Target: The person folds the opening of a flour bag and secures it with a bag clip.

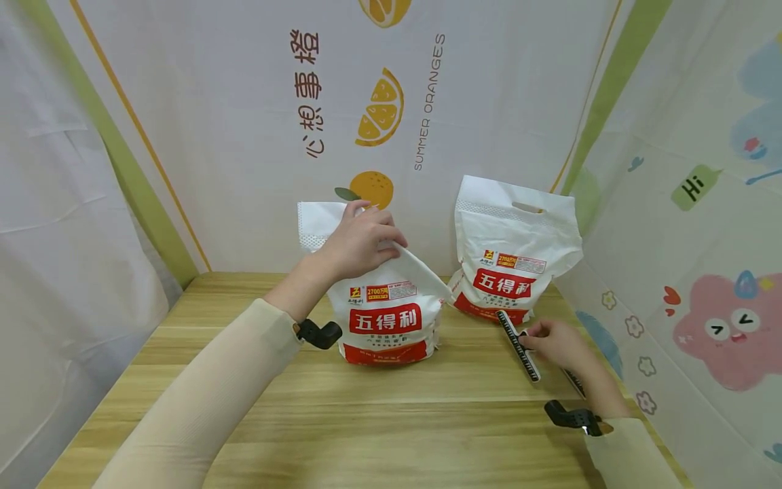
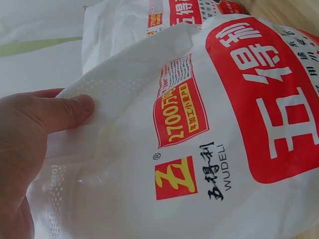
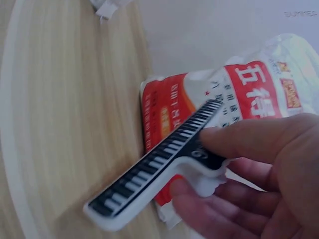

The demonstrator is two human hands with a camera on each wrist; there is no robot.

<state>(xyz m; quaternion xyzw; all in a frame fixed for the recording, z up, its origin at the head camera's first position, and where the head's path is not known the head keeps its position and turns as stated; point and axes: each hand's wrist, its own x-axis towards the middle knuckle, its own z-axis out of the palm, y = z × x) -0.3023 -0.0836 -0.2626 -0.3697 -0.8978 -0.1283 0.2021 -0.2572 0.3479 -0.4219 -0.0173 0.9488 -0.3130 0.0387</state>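
Observation:
A white flour bag (image 1: 385, 299) with red labels stands upright mid-table. My left hand (image 1: 362, 241) pinches its top edge, which is folded over to one side; in the left wrist view the thumb of that hand (image 2: 30, 124) lies flat on the white plastic. Off to the right, my right hand (image 1: 559, 346) holds a bag clip (image 1: 519, 348) with a piano-key pattern by its black handle. The thumb presses on the handle of the clip (image 3: 159, 162) in the right wrist view, fingers curled beneath.
Behind the clip, a second flour bag (image 1: 513, 265) with a cut-out handle leans near the back right corner. Another piano-key clip (image 1: 574, 382) lies partly hidden by my right forearm. Printed curtains (image 1: 244, 136) enclose the wooden table (image 1: 366, 428) at the back and sides.

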